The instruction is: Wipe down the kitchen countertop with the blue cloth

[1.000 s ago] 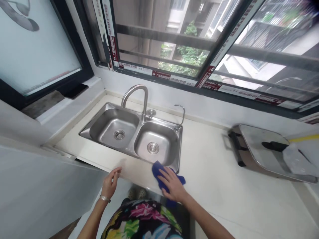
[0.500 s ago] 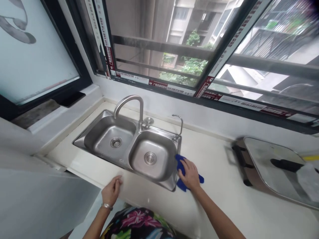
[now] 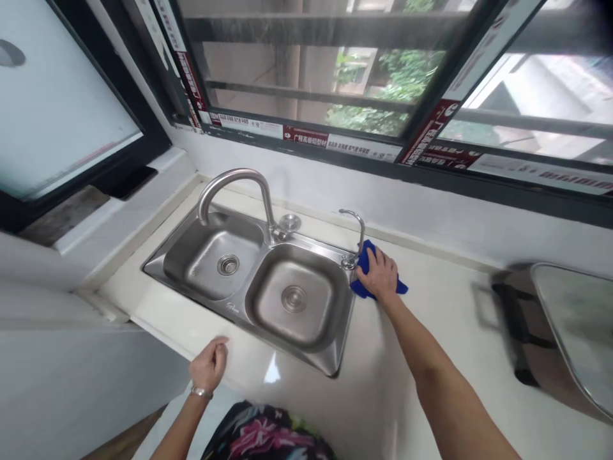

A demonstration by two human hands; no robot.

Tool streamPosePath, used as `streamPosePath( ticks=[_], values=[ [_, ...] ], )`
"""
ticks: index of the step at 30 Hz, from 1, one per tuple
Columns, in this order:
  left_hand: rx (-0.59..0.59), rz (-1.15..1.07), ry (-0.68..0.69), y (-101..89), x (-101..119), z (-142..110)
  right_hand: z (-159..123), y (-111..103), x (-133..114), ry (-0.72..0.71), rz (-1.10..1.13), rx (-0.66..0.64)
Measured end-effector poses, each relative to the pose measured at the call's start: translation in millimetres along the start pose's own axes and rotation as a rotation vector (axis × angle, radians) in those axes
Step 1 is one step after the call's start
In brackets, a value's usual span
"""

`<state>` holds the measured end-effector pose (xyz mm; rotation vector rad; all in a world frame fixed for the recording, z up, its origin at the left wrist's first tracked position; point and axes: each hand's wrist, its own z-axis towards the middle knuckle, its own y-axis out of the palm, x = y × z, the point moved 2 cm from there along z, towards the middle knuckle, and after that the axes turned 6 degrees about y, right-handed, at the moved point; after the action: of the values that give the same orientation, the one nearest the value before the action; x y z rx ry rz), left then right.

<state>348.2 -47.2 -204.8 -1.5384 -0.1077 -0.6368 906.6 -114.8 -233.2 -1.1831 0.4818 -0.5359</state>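
Note:
Under my right hand point(image 3: 382, 273) a blue cloth point(image 3: 364, 281) is pressed against the white countertop point(image 3: 306, 396), right beside the sink's back right corner and the small curved tap point(image 3: 360, 230). My fingers rest over the cloth, which sticks out on both sides of the hand. My left hand point(image 3: 209, 365) is curled closed at the counter's front edge, and a metal-band bracelet or watch circles its wrist. I see nothing held in it. Between the hands lies a double stainless steel sink point(image 3: 234, 311), both bowls bare, with a large arched faucet point(image 3: 239, 176) behind.
An electric pan with a glass lid point(image 3: 569, 332) stands on the counter at the right. Behind the counter runs a white wall point(image 3: 431, 214) below the dark window frame point(image 3: 268, 135). A dark flat object point(image 3: 134, 183) lies on the left ledge.
My right hand has slid the blue cloth away from me along the sink's right side, up to the small tap. My left hand stays closed at the front edge. The view has shifted slightly.

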Motion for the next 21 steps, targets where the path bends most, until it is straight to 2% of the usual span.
streamPosePath(
  ticks=[4, 8, 13, 17, 21],
  values=[
    [0.02, 0.034, -0.041, -0.5, 5.1, -2.2, 20.2, 10.6, 4.6, -0.052, -0.011, -0.018],
    [0.03, 0.041, -0.078, -0.5, 8.3, -4.2, 12.5, 7.4, 4.4, -0.088, -0.024, -0.017],
    [0.062, 0.017, -0.092, 0.8, 10.1, -6.9, -20.5, -12.9, -6.2, -0.179, -0.041, -0.055],
    [0.065, 0.0, -0.096, 3.2, 9.0, -8.7, -52.3, -35.0, -23.9, -0.242, -0.031, -0.129],
    [0.073, -0.041, -0.067, 6.6, 7.9, -10.9, -90.3, -56.4, -41.1, -0.302, 0.014, -0.146]
  ],
)
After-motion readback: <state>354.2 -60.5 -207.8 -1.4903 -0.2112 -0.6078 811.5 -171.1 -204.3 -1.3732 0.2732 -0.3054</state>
